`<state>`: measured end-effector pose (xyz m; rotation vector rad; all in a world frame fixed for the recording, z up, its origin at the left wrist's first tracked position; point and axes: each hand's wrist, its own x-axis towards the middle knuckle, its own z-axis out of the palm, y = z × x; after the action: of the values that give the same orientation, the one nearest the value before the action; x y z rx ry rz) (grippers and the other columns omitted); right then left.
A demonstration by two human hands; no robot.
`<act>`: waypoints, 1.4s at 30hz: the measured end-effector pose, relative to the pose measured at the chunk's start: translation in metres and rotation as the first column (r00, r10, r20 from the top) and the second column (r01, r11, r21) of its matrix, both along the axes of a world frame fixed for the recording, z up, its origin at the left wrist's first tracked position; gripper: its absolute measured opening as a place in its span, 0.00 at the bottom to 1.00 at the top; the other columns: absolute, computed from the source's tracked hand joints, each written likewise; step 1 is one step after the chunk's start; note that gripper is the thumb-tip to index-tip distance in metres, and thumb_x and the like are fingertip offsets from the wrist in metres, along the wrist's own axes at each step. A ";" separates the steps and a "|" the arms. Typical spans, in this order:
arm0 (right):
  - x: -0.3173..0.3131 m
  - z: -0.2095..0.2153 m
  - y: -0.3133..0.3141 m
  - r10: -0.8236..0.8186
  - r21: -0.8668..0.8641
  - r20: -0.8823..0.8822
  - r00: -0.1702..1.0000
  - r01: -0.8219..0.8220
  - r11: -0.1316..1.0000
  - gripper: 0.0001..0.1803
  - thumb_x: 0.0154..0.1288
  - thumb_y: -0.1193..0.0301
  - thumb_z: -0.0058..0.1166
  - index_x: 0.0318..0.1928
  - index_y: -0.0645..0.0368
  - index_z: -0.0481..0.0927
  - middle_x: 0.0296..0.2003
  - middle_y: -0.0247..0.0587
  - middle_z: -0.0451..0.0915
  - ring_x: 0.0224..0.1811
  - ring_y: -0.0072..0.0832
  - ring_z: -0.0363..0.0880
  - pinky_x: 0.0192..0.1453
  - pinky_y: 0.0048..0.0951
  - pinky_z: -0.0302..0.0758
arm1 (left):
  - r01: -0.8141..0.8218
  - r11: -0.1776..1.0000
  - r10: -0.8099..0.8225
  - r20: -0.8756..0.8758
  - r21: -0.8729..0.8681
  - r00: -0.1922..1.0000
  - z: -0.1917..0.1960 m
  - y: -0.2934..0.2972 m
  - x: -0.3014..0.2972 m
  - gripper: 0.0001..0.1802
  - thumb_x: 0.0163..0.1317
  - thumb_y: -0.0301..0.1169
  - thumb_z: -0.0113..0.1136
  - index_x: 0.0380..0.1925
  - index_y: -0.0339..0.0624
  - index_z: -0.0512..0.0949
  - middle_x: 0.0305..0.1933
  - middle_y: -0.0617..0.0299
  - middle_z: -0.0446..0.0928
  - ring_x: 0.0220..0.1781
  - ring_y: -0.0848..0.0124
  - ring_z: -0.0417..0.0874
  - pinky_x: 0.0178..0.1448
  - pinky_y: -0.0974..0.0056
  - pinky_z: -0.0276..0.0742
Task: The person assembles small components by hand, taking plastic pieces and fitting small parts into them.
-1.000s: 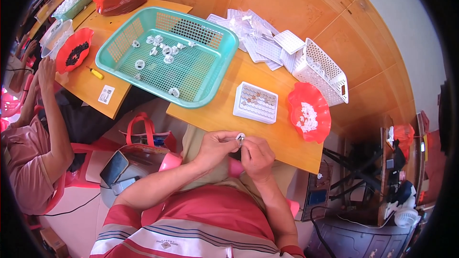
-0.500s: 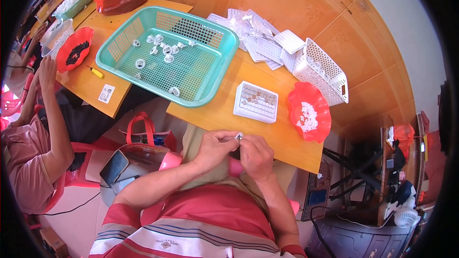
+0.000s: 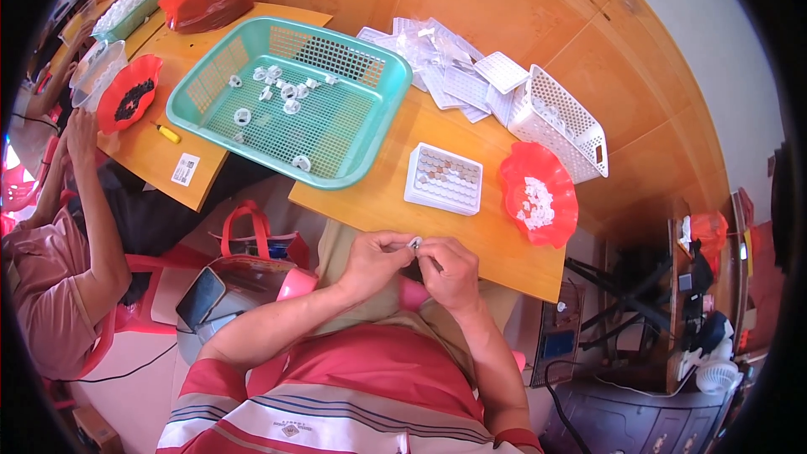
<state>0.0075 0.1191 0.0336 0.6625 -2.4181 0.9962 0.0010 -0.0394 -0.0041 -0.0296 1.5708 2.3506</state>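
Just off the table's front edge, my two hands meet over a small round white plastic part [image 3: 415, 242]. My left hand [image 3: 375, 264] is closed, pinching the part between thumb and fingertips. My right hand [image 3: 450, 271] is closed too, its fingertips against the part's right side; whether they hold some smaller piece is hidden. Beyond the hands lies a white tray [image 3: 443, 207] with rows of small round discs, some brownish. To its left, a large green mesh basket [image 3: 363, 170] holds several similar white parts [image 3: 292, 107].
Right of the tray, a red scalloped dish [image 3: 565, 217] holds small white pieces. Behind it are a white perforated basket [image 3: 580, 126] and piled white trays [image 3: 454, 88]. At left lie a yellow-handled screwdriver [image 3: 169, 133] and a red dish [image 3: 112, 111] of black pieces, near a co-worker's arm [image 3: 94, 227].
The view has shifted slightly. My right hand's fingers have moved a little over the part; both hands stay together at the same spot.
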 end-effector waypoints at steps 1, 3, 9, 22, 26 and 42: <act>0.001 0.000 0.000 -0.002 0.000 -0.001 1.000 0.002 1.000 0.06 0.51 0.83 0.60 0.30 0.59 0.80 0.31 0.39 0.83 0.34 0.39 0.82 0.37 0.36 0.79 | 0.004 1.000 -0.004 -0.009 0.008 1.000 -0.003 0.001 0.000 0.13 0.61 0.22 0.63 0.45 0.28 0.82 0.39 0.58 0.84 0.37 0.78 0.81 0.40 0.73 0.78; 0.001 0.000 0.000 -0.013 -0.006 0.010 1.000 0.013 1.000 0.06 0.51 0.83 0.60 0.30 0.59 0.80 0.30 0.39 0.83 0.34 0.39 0.82 0.37 0.36 0.79 | 0.008 1.000 -0.008 -0.017 0.013 1.000 -0.003 0.001 -0.001 0.13 0.61 0.22 0.63 0.45 0.28 0.82 0.39 0.58 0.84 0.37 0.78 0.81 0.40 0.73 0.78; -0.001 0.005 0.004 0.041 -0.007 0.087 0.995 -0.040 0.999 0.06 0.52 0.83 0.60 0.31 0.60 0.80 0.30 0.41 0.83 0.34 0.40 0.82 0.37 0.36 0.79 | 0.030 0.998 -0.032 -0.027 -0.052 0.999 -0.003 0.000 0.000 0.13 0.61 0.21 0.62 0.45 0.29 0.82 0.40 0.58 0.84 0.37 0.78 0.82 0.41 0.73 0.79; 0.006 -0.001 -0.001 -0.053 -0.052 0.104 0.993 0.059 0.997 0.06 0.54 0.82 0.59 0.33 0.60 0.79 0.30 0.46 0.81 0.33 0.44 0.81 0.36 0.39 0.77 | 0.034 0.999 -0.036 -0.056 -0.036 0.998 -0.004 -0.001 -0.001 0.12 0.60 0.19 0.61 0.44 0.30 0.82 0.40 0.58 0.85 0.38 0.78 0.82 0.42 0.72 0.79; 0.006 0.000 -0.001 -0.009 0.084 -0.011 1.000 0.010 0.996 0.10 0.51 0.86 0.59 0.35 0.62 0.78 0.32 0.45 0.82 0.34 0.41 0.82 0.36 0.36 0.79 | 0.029 1.000 -0.030 -0.053 -0.003 0.998 -0.006 0.000 -0.001 0.12 0.59 0.19 0.61 0.44 0.30 0.82 0.39 0.59 0.84 0.37 0.78 0.82 0.42 0.73 0.79; 0.005 -0.005 0.007 -0.042 -0.079 0.262 0.964 0.065 0.995 0.05 0.58 0.76 0.60 0.35 0.60 0.79 0.29 0.47 0.80 0.32 0.45 0.80 0.35 0.38 0.77 | 0.056 0.998 -0.057 -0.045 -0.016 0.997 -0.001 -0.002 0.001 0.12 0.60 0.20 0.61 0.45 0.29 0.82 0.38 0.60 0.84 0.35 0.79 0.80 0.40 0.73 0.78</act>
<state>0.0124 0.1262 0.0289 0.4569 -2.5819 1.2254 0.0022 -0.0412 -0.0054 0.0642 1.5889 2.3112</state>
